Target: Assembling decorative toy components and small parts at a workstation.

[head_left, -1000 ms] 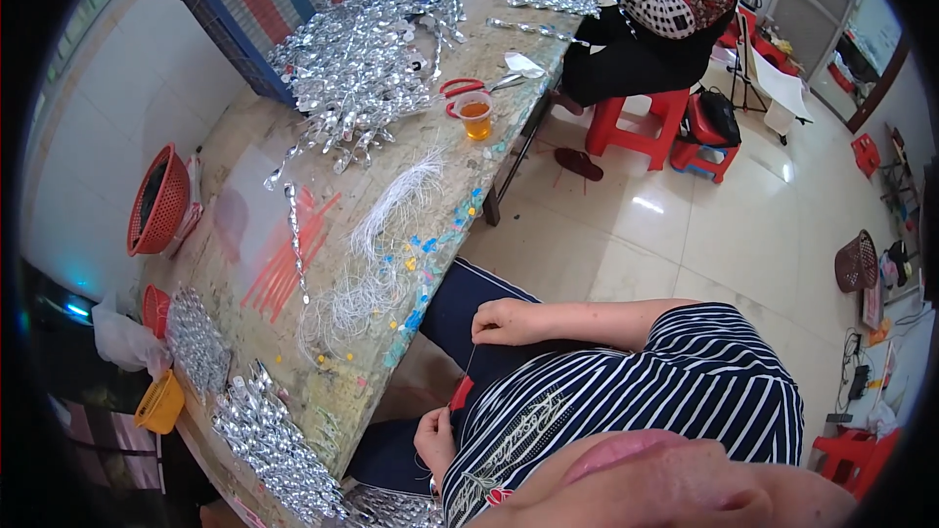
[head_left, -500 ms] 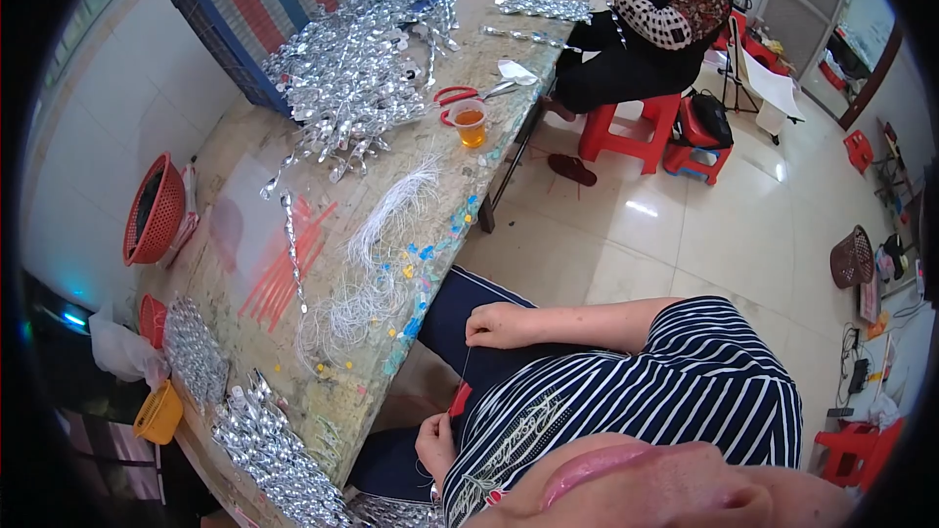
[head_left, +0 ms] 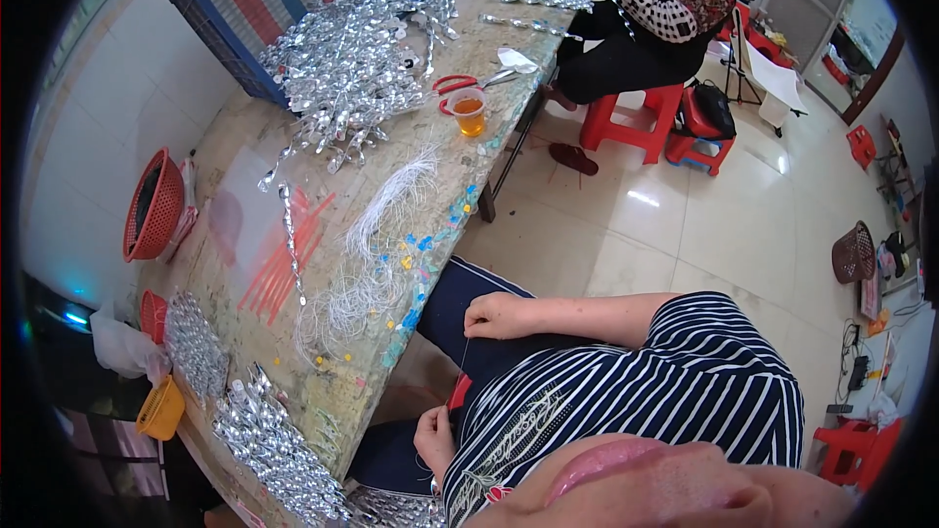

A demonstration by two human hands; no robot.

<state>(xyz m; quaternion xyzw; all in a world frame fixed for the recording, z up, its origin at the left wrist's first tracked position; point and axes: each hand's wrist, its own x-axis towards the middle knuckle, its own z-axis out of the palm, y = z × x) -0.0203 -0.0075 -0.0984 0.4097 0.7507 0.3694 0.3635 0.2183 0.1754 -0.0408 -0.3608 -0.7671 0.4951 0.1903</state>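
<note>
- Seen from above, a person in a striped top sits at a worktable [head_left: 318, 396], both hands over the lap, beside the table's edge.
- The right hand [head_left: 497, 316] has thumb and fingertips pinched together on a thin thread [head_left: 465, 357].
- The thread runs fairly straight down from those fingertips to a small red piece [head_left: 459, 391].
- The left hand [head_left: 433, 438], nearer the body, has its fingertips closed at the lower end of the red piece, which lies over the dark trousers; the exact grip is too small to make out.
- On the table nearby lie a bundle of white threads [head_left: 396, 196], with more in a loose tangle below it.
- Left of these, a silver strand [head_left: 290, 235] lies over red strips [head_left: 279, 279].
- Further back, a blue crate [head_left: 235, 59] on its side spills a silver heap [head_left: 342, 68].
- Right of the heap are red-handled scissors [head_left: 454, 84] and a clear cup [head_left: 470, 117] of amber liquid.
- Another silver pile [head_left: 274, 450] covers the near corner.
- At the far end, a co-worker [head_left: 675, 24] sits on a red stool [head_left: 636, 127].
</note>
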